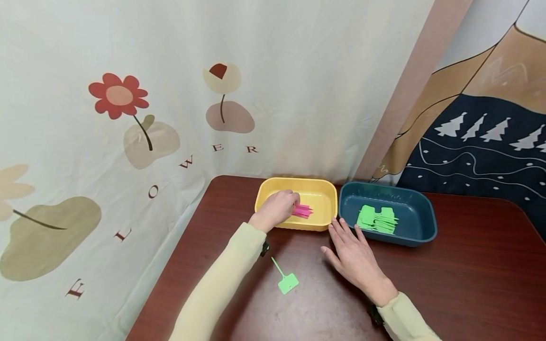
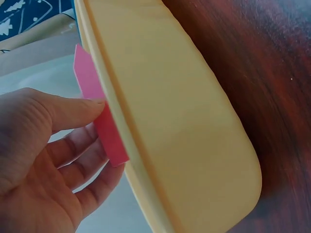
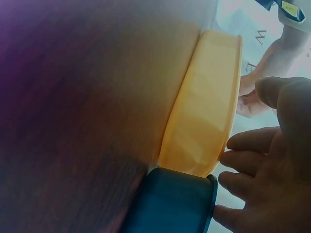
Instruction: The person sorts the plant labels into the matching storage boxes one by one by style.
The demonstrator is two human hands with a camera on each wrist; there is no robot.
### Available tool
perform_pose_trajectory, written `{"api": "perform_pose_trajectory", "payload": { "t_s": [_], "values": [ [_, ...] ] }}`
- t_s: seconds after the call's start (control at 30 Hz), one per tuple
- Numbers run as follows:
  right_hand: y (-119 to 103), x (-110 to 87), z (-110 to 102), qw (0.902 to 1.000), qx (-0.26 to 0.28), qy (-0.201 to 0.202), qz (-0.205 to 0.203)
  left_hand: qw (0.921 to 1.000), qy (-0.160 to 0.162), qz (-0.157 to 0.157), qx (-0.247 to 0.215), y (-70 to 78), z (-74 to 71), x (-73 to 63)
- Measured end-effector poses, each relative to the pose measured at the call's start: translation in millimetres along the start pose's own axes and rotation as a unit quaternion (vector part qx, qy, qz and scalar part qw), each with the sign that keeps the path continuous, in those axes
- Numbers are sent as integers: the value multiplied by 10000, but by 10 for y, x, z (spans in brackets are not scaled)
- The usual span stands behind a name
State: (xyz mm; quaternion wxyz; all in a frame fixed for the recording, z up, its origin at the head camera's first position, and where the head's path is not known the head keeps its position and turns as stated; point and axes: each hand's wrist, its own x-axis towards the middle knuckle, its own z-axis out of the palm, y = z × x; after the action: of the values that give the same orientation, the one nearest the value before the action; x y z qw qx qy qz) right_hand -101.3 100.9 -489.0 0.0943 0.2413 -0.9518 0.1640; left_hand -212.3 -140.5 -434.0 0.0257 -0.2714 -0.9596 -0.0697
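Observation:
My left hand [image 1: 277,208] reaches into the yellow bin [image 1: 327,199] and pinches a flat pink plant label [image 2: 90,80] with a pointed end between thumb and fingers. Other pink labels [image 1: 303,211] lie on the bin floor beside those fingers. With fingers straight, my right hand [image 1: 353,259] is by the front rims where the yellow bin and the dark blue bin [image 1: 420,218] meet. A pile of green T-shaped plant labels [image 1: 377,219] is inside the blue bin.
One green plant label [image 1: 288,283] lies on the brown table [image 1: 482,265] in front of the yellow bin. Both bins stand side by side near the back edge, with a printed curtain [image 1: 298,94] hanging behind them.

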Motion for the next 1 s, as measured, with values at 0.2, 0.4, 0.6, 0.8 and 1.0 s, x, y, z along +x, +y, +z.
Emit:
{"api": "perform_pose_trajectory", "payload": {
  "t_s": [0.2, 0.4, 0.6, 0.8, 1.0],
  "values": [
    [-5, -5, -4, 10000, 26, -38, 50, 9990, -365, -208, -161, -33, 67, 106],
    [-11, -3, -11, 10000, 10, -60, 46, 9974, -581, -365, -234, -50, 141, 178],
    [-15, 1, -18, 10000, 18, -67, 58, 9965, -739, -391, -90, -62, 168, 214],
    [-20, 5, -20, 9999, 30, -118, 74, 9959, -792, -428, -91, -73, 178, 227],
    [-21, 3, -25, 9999, 37, -125, 92, 9960, -760, -461, -8, -86, 197, 210]
  ]
}}
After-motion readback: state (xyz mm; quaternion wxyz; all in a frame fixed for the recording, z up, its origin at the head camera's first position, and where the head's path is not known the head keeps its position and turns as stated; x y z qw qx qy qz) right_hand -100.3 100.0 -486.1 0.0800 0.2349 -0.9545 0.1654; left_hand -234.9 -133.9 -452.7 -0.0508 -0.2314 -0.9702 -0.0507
